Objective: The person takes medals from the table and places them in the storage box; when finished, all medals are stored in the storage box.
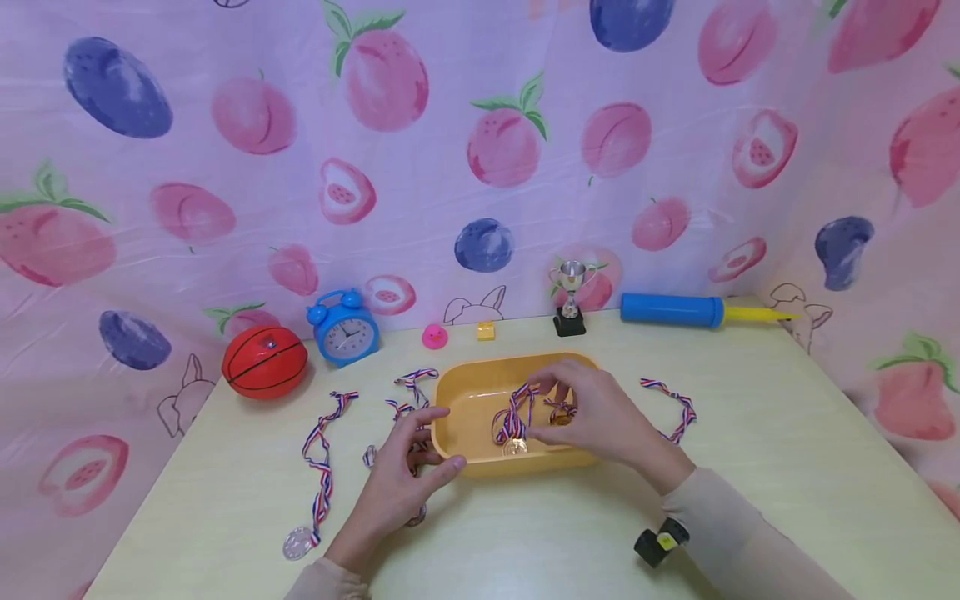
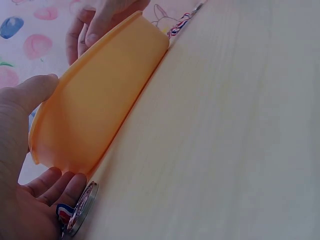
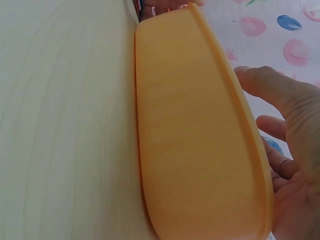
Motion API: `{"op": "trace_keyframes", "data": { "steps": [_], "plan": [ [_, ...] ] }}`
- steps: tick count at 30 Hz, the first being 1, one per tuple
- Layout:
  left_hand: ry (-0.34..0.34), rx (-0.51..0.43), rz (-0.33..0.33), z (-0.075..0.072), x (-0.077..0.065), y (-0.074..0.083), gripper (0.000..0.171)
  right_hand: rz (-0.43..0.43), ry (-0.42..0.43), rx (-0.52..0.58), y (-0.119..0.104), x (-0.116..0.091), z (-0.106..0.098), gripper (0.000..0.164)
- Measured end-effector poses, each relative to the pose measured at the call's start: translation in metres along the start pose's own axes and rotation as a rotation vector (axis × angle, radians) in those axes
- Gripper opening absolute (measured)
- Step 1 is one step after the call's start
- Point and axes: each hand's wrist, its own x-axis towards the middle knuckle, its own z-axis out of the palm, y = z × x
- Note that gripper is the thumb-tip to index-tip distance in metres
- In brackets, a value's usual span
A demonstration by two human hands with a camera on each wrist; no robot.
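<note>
A yellow plastic tray (image 1: 510, 467) sits mid-table. My left hand (image 1: 393, 471) grips its left end, thumb at the near rim and fingers about the end wall. Beside those fingers, a medal (image 2: 84, 209) with a striped ribbon shows in the left wrist view. My right hand (image 1: 600, 412) reaches over the right part of the tray, thumb and fingertips apart. Inside lie a gold-coloured medal (image 1: 515, 447) with its red, white and blue ribbon bunched up near the right fingertips, and another medal (image 1: 561, 417) partly hidden by the hand.
Left of the tray lie a silver medal (image 1: 297, 543) and more ribbons (image 1: 417, 382). A ribbon (image 1: 684, 412) lies to the right. Along the back stand a red ball (image 1: 265, 362), blue alarm clock (image 1: 345, 333), pink duck (image 1: 434, 337), yellow block (image 1: 486, 331), trophy (image 1: 570, 304) and blue pump (image 1: 671, 309).
</note>
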Motion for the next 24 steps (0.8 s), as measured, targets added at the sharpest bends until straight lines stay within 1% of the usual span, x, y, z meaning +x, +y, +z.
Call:
{"op": "trace_keyframes", "data": {
  "steps": [5, 12, 18, 24],
  "plan": [
    [0.000, -0.006, -0.004, 0.000, 0.000, 0.001, 0.069, 0.030, 0.031, 0.013, -0.001, -0.004, -0.009, 0.065],
    [0.002, -0.013, -0.014, 0.001, -0.001, 0.002, 0.069, 0.026, 0.139, 0.052, -0.002, -0.013, -0.028, 0.074],
    [0.003, -0.009, -0.013, 0.001, -0.001, 0.002, 0.069, 0.053, 0.230, 0.082, 0.004, -0.025, -0.047, 0.082],
    [-0.001, -0.012, -0.007, 0.001, -0.001, 0.002, 0.068, 0.089, 0.278, 0.119, 0.012, -0.042, -0.065, 0.083]
  ]
}}
